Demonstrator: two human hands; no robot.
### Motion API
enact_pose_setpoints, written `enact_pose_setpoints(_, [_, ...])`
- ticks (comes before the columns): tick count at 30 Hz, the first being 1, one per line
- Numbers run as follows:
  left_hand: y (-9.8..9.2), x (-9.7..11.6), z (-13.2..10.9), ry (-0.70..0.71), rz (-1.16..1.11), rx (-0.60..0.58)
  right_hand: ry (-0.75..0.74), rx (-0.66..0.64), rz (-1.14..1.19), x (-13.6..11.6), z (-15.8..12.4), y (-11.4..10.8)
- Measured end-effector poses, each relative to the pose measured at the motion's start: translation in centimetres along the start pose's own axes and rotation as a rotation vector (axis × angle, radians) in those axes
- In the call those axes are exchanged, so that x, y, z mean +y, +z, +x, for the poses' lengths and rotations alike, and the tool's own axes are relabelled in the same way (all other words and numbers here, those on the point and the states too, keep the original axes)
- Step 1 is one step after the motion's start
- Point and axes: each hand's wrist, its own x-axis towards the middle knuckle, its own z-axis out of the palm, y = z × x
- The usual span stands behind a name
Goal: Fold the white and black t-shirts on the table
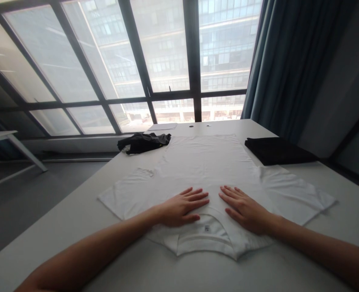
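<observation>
A white T-shirt (209, 162) lies spread on the white table (84, 239), its neckline toward me and its hem toward the window. Both sleeves stretch out to the sides, with some wrinkles in them. My left hand (183, 207) rests flat on the upper chest, just left of the collar, fingers stretched out. Opposite it, my right hand (243, 209) also lies flat on the fabric, right of the collar. Neither hand grips the cloth. Inside the neck opening a small printed label shows.
Crumpled dark clothing (144, 142) lies at the table's left edge. A folded black cloth (279, 151) is on the right side. White paper (163, 126) lies at the far end, near the windows. A blue curtain (285, 61) hangs at the right; another table (3, 136) stands far left.
</observation>
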Motion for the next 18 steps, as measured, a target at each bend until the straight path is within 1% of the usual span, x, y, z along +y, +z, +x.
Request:
enact_pose_setpoints(4, [-0.1, -0.1, 0.3, -0.021, -0.014, 0.043, -0.033, 0.06, -0.005, -0.3, -0.1, -0.3])
enact_pose_setpoints(7, [0.2, -0.4, 0.6, -0.057, 0.0, 0.083, -0.059, 0.017, 0.02, -0.5, -0.1, -0.4])
enact_pose_setpoints(10, [0.8, -0.8, 0.7, -0.079, 0.042, 0.036, -0.042, -0.045, 0.028, -0.5, -0.1, -0.3])
enact_pose_setpoints(12, [1.1, -0.9, 0.6, -0.081, 0.055, 0.011, -0.03, -0.056, 0.028, -0.4, -0.1, -0.3])
enact_pose_setpoints(18, [1.2, -1.0, 0.6, -0.072, 0.061, 0.026, -0.026, -0.06, 0.019, -0.1, 0.0, 0.0])
